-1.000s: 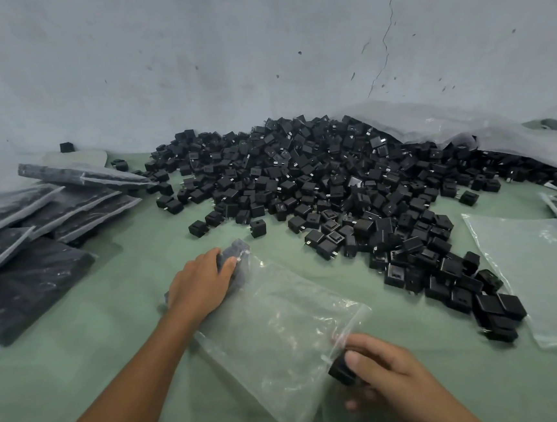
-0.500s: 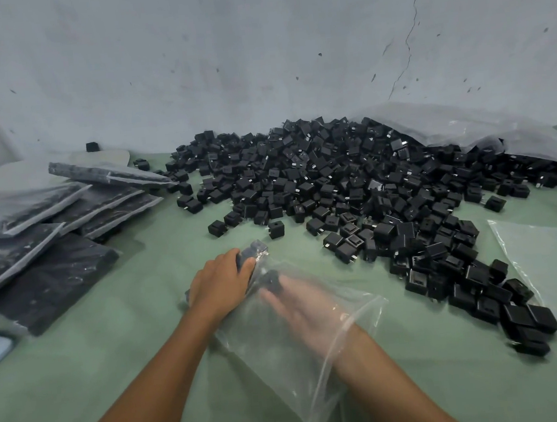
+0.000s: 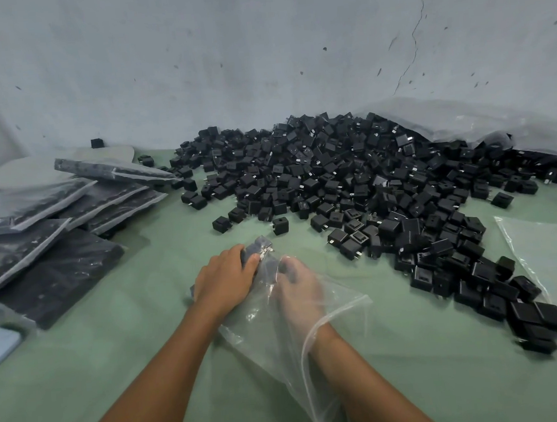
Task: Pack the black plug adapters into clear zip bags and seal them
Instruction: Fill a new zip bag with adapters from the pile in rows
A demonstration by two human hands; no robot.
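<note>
1. hands meet at the clear zip bag (image 3: 258,340), which lies flat on the green table (image 3: 81,362).
2. left hand (image 3: 224,283) curls over the bag's far corner, clamping the adapters (image 3: 251,249) packed there.
3. right hand (image 3: 299,293) sits wrist-deep inside the bag, fingertips by those adapters; its grip is too blurred to call.
4. loose adapter pile (image 3: 351,177) sits just beyond.

The small black plastic plug adapters (image 3: 362,183) look matt, some faces faintly glossy. The clear crinkled plastic zip bag (image 3: 280,328) shines. The green tabletop (image 3: 116,376) seems smooth, perhaps cloth.
</note>
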